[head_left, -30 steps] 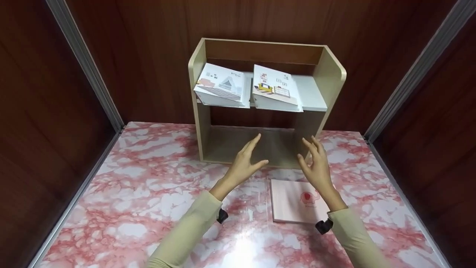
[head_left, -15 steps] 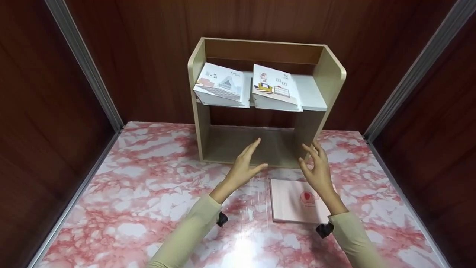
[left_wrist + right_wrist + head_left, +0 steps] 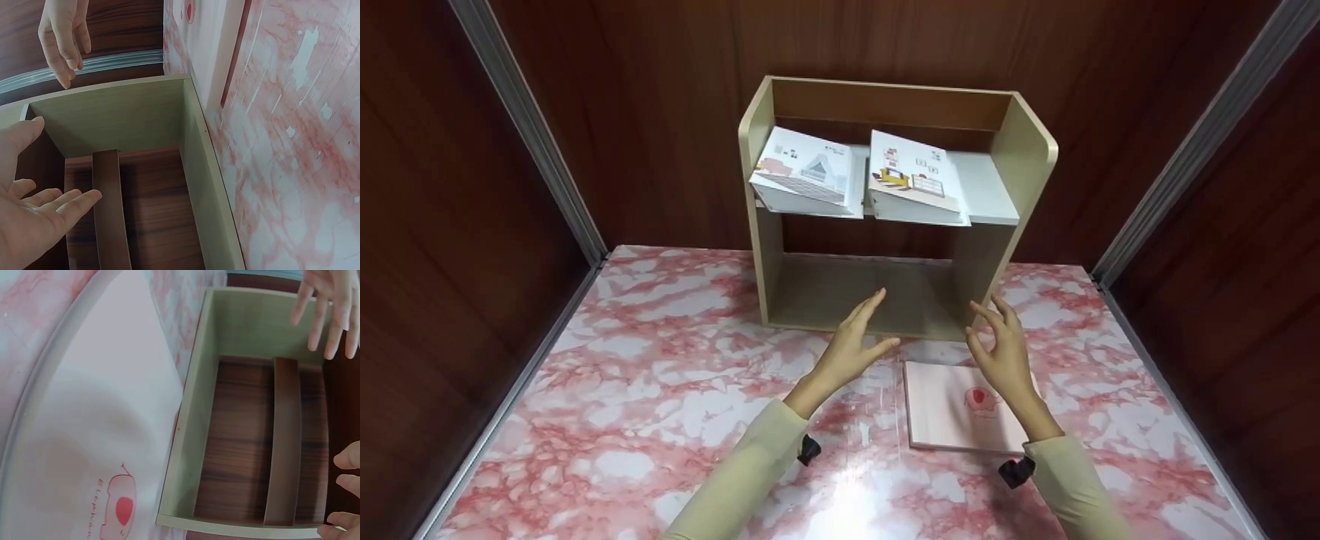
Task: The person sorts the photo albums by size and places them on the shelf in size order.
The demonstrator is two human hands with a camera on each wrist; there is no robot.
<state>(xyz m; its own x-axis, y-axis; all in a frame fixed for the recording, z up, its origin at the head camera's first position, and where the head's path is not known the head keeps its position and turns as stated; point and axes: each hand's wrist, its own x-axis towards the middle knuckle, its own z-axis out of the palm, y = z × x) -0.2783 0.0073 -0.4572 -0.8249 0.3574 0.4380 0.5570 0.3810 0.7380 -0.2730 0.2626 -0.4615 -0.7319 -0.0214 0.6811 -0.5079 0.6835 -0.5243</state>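
Observation:
In the head view my left hand (image 3: 846,352) hangs in the air before the lower compartment of a small wooden bookshelf (image 3: 762,277), thumb spread from straight fingers, holding nothing. My right hand (image 3: 1005,356) is in front of the shelf's right side, fingers loosely bent, thumb and forefinger apart and nothing between them. Below it lies a flat pink book (image 3: 941,405) with a red elephant print; the right hand and wrist cover its right part. The right wrist view shows the cover (image 3: 95,422) close up, its lettering reading "Elephant".
Two white books with printed covers, a left one (image 3: 814,161) and a right one (image 3: 915,172), lie tilted on the upper shelf, their lower edges overhanging its front. Dark wood panels (image 3: 660,112) enclose the pink marbled table (image 3: 660,360) at the back and sides.
Both hands have drifted slightly back toward me, away from the shelf. The right thumb and forefinger have come a little closer together. The books and shelf stay put.

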